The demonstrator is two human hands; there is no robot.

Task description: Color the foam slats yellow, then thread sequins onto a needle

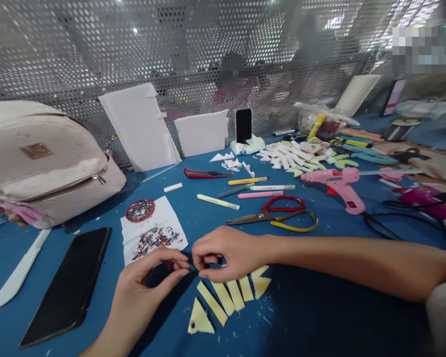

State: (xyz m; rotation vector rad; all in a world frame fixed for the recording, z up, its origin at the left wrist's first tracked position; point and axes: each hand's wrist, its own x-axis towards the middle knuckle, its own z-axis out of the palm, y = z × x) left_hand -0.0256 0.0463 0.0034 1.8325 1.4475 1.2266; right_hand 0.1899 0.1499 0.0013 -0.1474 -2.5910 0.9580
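Note:
My left hand (pixel 144 287) and my right hand (pixel 232 253) meet fingertip to fingertip over the blue table, just above the yellow pieces. Each has thumb and index finger pinched; anything between them is too small to make out. Below the right hand lie several pale yellow strips (pixel 212 303) in a row. A yellow triangle (pixel 200 317) with a dark dot sits at their left end, and a notched yellow piece (pixel 262 283) at the right. Beside my left hand is white paper (pixel 172 210) with loose multicoloured bits (pixel 156 241) and a small red-rimmed dish (pixel 140 210) of similar bits.
Scissors (pixel 258 217), several markers (pixel 260 194) and a red utility knife (pixel 204 173) lie ahead. At right are a pink glue gun (pixel 344 186) with cables and a pile of cut pieces (pixel 291 153). A black phone (pixel 68 285), white knife (pixel 20 272) and backpack (pixel 51 163) occupy the left.

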